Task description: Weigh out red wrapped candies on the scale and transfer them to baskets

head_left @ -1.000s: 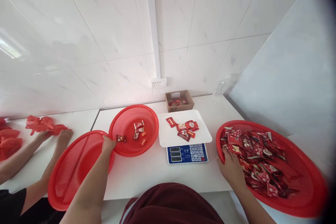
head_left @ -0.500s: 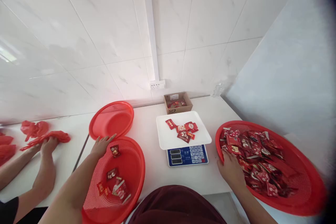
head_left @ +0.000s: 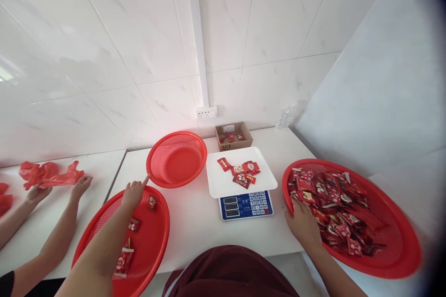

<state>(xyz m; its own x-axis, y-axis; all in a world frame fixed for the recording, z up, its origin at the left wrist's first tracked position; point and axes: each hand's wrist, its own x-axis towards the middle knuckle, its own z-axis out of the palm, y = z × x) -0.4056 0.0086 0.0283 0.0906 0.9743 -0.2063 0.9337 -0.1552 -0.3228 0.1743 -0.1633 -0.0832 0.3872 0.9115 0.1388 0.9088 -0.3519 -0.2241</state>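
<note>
My left hand (head_left: 134, 192) reaches over the left red basket (head_left: 163, 241), its index finger stretched out against the edge of the red basket at the back (head_left: 177, 163). A few wrapped sweets (head_left: 134, 224) lie in the left basket, partly hidden by my arm. My right hand (head_left: 303, 222) grips the near-left rim of the big red basket (head_left: 400, 241) on the right, which holds many red sweet packets (head_left: 337, 195). Between my hands stands a blue digital scale (head_left: 246, 205), with several red packets (head_left: 241, 169) on its white tray (head_left: 223, 188).
Behind the scale are a cardboard box (head_left: 233, 141) with packets inside and a clear plastic bottle (head_left: 285, 118). At left, a co-worker's hands (head_left: 80, 188) hold a red plastic bag (head_left: 52, 177). The tiled wall (head_left: 156, 79) has a socket (head_left: 206, 112).
The back basket has shifted right, away from the left basket, and the left basket has moved left toward me. My right hand stays on its rim. The co-worker has lifted and spread the bag.
</note>
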